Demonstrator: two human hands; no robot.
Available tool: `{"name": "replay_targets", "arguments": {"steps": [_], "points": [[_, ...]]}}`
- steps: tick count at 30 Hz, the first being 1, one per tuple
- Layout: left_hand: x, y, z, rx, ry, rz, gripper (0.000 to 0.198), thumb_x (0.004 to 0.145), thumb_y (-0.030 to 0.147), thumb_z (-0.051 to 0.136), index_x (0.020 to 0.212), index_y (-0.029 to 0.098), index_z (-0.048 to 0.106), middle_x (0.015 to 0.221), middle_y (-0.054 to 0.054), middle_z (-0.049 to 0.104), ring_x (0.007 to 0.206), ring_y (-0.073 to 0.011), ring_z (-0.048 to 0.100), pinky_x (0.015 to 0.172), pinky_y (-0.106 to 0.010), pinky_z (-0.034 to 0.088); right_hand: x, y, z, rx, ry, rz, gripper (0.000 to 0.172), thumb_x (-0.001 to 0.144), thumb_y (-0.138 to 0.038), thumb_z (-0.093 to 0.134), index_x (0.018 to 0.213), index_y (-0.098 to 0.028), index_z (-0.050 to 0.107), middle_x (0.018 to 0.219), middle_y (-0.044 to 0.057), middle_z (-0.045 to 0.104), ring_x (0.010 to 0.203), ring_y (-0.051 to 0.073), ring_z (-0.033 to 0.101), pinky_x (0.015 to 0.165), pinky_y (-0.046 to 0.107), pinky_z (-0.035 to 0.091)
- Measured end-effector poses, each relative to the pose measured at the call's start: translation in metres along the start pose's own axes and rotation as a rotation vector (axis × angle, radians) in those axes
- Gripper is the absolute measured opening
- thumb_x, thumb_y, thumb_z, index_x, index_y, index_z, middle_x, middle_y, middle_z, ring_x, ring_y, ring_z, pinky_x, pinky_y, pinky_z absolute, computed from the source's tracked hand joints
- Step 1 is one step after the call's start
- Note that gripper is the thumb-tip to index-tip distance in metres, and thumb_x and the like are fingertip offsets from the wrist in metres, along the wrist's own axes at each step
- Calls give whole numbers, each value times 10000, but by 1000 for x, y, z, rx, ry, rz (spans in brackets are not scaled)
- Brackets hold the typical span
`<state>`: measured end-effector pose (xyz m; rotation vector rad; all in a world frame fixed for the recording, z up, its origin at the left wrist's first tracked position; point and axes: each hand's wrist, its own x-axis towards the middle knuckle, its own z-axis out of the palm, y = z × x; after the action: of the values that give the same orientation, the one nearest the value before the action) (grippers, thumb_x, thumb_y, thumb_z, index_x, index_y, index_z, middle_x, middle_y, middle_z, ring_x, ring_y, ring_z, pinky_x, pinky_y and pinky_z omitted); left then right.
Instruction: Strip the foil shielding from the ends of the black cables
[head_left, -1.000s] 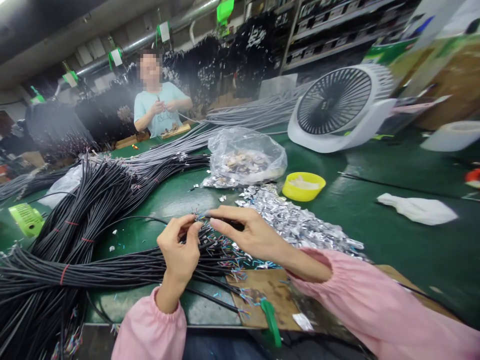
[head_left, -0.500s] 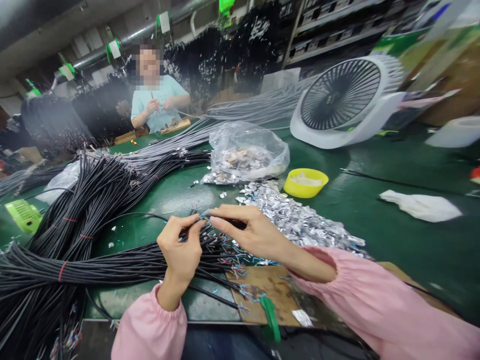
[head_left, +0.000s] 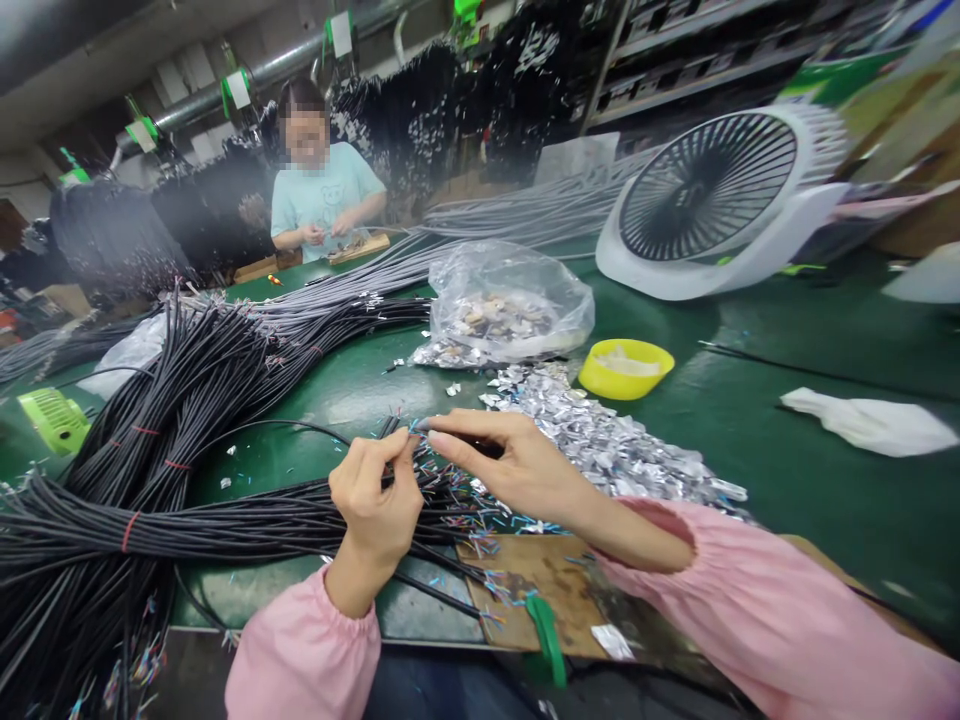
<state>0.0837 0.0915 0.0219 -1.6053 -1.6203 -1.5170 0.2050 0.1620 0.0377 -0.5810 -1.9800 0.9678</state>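
Observation:
My left hand (head_left: 379,505) is closed in a pinch near the end of a single black cable (head_left: 289,424), which curves in from the bundles at the left. Touching the thin blue wires (head_left: 414,426) at that end are the fingertips of my right hand (head_left: 517,462), thumb and forefinger pressed together. The exact grip on the wires is too small to make out. Below both hands lies a bundle of black cables (head_left: 255,525) with stripped, coloured wire ends pointing right. A heap of silvery foil scraps (head_left: 622,445) spreads beyond my right hand.
A clear plastic bag (head_left: 514,300) of scraps stands ahead, beside a yellow dish (head_left: 626,370). A white fan (head_left: 712,205) is at the back right, and a white cloth-like piece (head_left: 862,420) lies at right. A brown board (head_left: 517,580) sits at the table's front edge. Across the table sits a co-worker (head_left: 326,200).
My left hand has shifted slightly right and down, its fingers still pinched. The right fingertips stay at the wire end. The co-worker's hands have lowered. The whole view has shifted slightly.

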Motion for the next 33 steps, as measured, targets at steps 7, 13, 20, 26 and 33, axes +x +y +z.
{"name": "replay_targets", "arguments": {"steps": [7, 13, 20, 26, 33], "points": [[2, -5, -1, -12, -50, -97, 41, 798, 203, 606, 797, 169, 629, 708, -12, 638, 633, -105, 603, 618, -204, 498, 1, -1, -1, -66, 91, -10, 304, 836, -389, 510, 826, -166, 716, 719, 57, 678, 614, 165, 599, 567, 266, 482], [2, -11, -3, -99, -156, -128, 114, 826, 196, 547, 813, 161, 655, 690, -19, 646, 586, -103, 588, 591, -202, 469, -1, -2, -1, -144, 118, -55, 331, 856, -393, 493, 826, -147, 712, 631, 45, 637, 517, 137, 532, 506, 256, 434], [14, -12, -10, -372, -458, -444, 276, 859, 275, 468, 662, 156, 621, 479, 28, 507, 425, -79, 463, 436, -189, 356, -1, 0, -1, -126, 80, -37, 369, 864, -447, 475, 816, -166, 709, 619, 38, 621, 517, 137, 528, 489, 254, 407], [14, -9, -11, -356, -473, -432, 222, 820, 233, 519, 653, 153, 640, 536, 9, 569, 484, -93, 498, 464, -196, 363, 0, 1, -2, -105, 196, -20, 378, 786, -547, 564, 758, -173, 614, 657, 29, 584, 564, 143, 512, 504, 255, 394], [12, -9, -8, -243, -415, -236, 127, 784, 151, 577, 681, 169, 649, 616, 1, 606, 561, -103, 526, 540, -207, 391, 5, 2, -3, -19, 27, 10, 412, 793, -545, 543, 620, -171, 541, 571, -6, 474, 519, 115, 409, 474, 244, 325]]}}
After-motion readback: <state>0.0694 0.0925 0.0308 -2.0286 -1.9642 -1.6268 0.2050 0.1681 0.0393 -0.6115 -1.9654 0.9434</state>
